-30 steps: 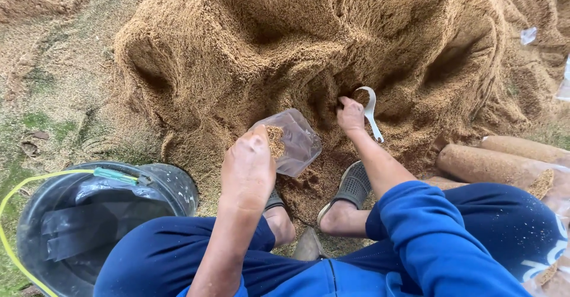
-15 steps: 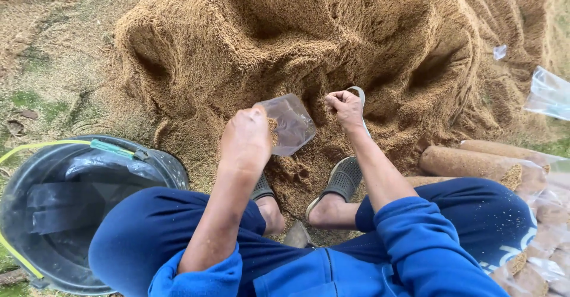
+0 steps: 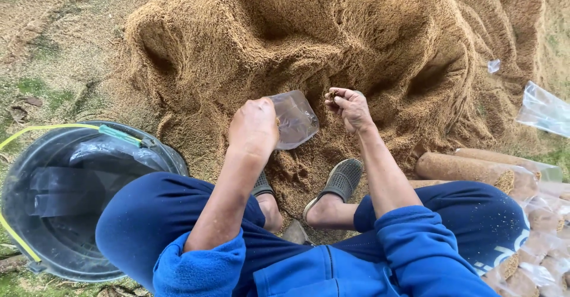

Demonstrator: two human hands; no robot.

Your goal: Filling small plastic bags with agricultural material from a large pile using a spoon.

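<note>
Squarely before the sawdust heap (image 3: 332, 41): left hand (image 3: 254, 128) gripping clear plastic bag (image 3: 294, 119), mouth tilted rightward toward right hand (image 3: 350, 108), fingers (image 3: 333, 98) pinched on sawdust, just beside it.

Your left hand (image 3: 254, 128) held a small clear plastic bag (image 3: 294, 119) by its near edge, mouth turned toward the right hand (image 3: 351, 108). The bag looked limp and crumpled, nearly empty, with only a little tan material showing at the gripped edge. It hung just above a hollow scooped in the sawdust pile (image 3: 332, 35). Your right hand, just beside the bag, was closed on a pinch of that tan sawdust.
</note>
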